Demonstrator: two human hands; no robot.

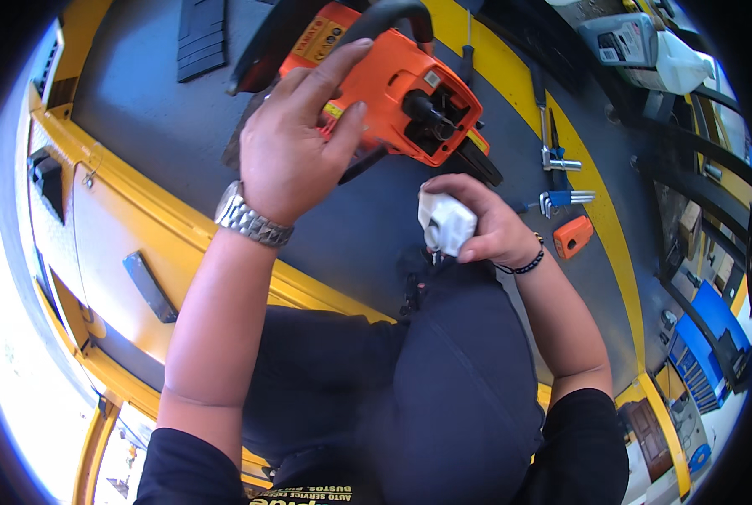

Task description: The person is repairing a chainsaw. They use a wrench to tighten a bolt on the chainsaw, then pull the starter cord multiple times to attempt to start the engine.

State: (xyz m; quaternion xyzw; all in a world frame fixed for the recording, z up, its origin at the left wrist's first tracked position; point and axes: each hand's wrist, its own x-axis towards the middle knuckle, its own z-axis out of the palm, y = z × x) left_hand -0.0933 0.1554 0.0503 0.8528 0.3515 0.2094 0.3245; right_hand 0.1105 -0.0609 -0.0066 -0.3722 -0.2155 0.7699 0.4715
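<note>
Your left hand (296, 139) lay spread and unclenched on the orange chainsaw body (393, 93), steadying it on the grey desk (140, 109) without gripping. Your right hand (485, 223) was closed around a crumpled white rag (446, 223), held just in front of you, near the saw's open side where a dark shaft and housing (430, 118) showed. You seemed to be in the wiping stage of servicing the saw; the next move would call for bringing the rag into that exposed recess while the left hand kept the body from shifting. A small dark piece seemed to peek from under the rag, too small to identify. The saw's far end was cut off at the top edge. Hex keys (561, 199) and an orange cap (573, 237) lay to your right.
</note>
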